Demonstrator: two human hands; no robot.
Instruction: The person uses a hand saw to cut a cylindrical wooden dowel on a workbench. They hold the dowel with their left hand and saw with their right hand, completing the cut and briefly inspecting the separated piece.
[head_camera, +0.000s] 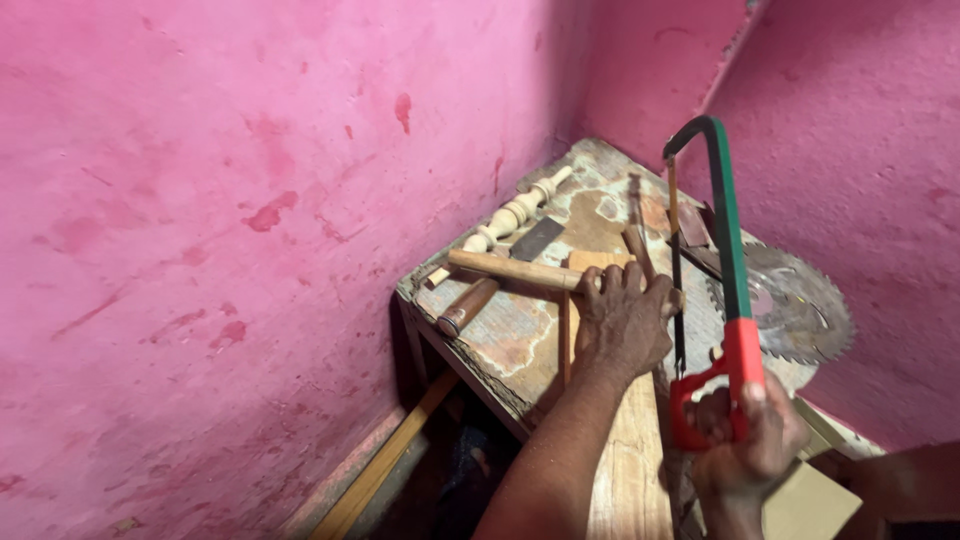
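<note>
Right hand (748, 440) clenched on my hacksaw (727, 290) handle — left hand (625, 320) presses the plank (628, 470) flat on the bench (510, 340), steadying it beside the blade.

Saw frame (728, 215): painted metal, green, slightly glossy; handle (735, 385) red, smooth. Blade (678, 290) thin dull metal. Plank (628, 470) bare pale wood, matt. Bench (520, 340) worn, blotchy, rough. Spindle (510, 217) unfinished turned wood. Disc (800, 305) grey toothed metal, dull. Wall (200, 250) pink, matt, stained.
</note>
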